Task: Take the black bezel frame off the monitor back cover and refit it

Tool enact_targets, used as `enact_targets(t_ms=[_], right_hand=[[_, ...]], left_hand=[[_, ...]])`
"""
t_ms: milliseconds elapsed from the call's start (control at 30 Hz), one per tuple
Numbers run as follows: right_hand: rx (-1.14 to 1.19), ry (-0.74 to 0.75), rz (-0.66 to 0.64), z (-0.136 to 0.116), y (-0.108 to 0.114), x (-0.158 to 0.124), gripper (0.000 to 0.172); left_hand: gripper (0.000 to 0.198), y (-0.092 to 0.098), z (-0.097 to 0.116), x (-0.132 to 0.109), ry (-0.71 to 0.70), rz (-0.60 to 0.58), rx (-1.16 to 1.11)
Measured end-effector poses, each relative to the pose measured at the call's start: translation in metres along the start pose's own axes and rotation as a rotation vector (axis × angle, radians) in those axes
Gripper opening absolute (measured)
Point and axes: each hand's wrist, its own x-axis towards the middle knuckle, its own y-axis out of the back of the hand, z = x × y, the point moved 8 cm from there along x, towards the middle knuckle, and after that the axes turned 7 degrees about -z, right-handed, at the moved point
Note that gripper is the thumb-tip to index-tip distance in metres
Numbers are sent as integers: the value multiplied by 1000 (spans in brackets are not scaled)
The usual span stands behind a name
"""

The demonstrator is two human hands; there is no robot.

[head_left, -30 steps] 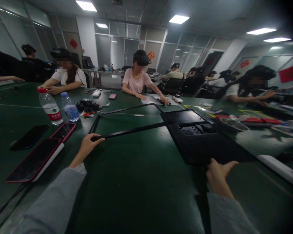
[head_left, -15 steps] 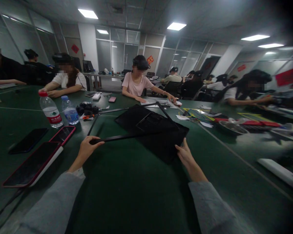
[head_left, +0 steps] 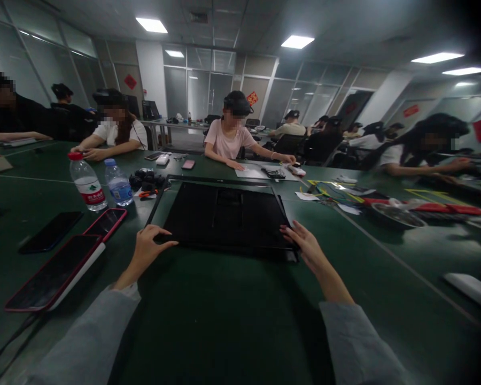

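Observation:
A thin black rectangular frame point(head_left: 196, 178), like a monitor bezel, lies low over the table with a small light mark midway along its far bar. Inside its outline is a flat black panel point(head_left: 192, 214) with a raised rectangular part in its middle; the panel sits toward the frame's right side. My left hand point(head_left: 150, 246) pinches the frame's near left corner between thumb and fingers. At the near right corner, my right hand point(head_left: 304, 246) has its fingers curled at the edge of the panel, where frame and panel overlap. Its thumb is hard to make out.
Left of the frame stand a red-capped bottle point(head_left: 87, 182) and a blue-capped bottle point(head_left: 118, 183), near phones point(head_left: 56, 272) on the green table point(head_left: 208, 321). Wires point(head_left: 324, 192) and a round metal dish point(head_left: 396, 215) lie to the right. A person point(head_left: 230, 139) sits opposite.
The panel has turned from a slanted position to line up with the frame. The frame has come down and squared over it. Both hands stay near the two near corners.

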Motion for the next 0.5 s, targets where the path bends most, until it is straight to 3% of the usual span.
enact_targets(t_ms=[67, 200, 367, 500], right_hand=[[-161, 85, 65, -1, 2, -7, 87], [-470, 241, 256, -2, 12, -22, 72], [-612, 229, 277, 2, 11, -33, 66], [-650, 212, 296, 5, 9, -37, 65]], left_hand=[[39, -8, 6, 1, -20, -31, 8], [32, -28, 14, 2, -61, -130, 4], [29, -43, 9, 3, -115, -202, 21], [28, -44, 4, 5, -158, -189, 13]])
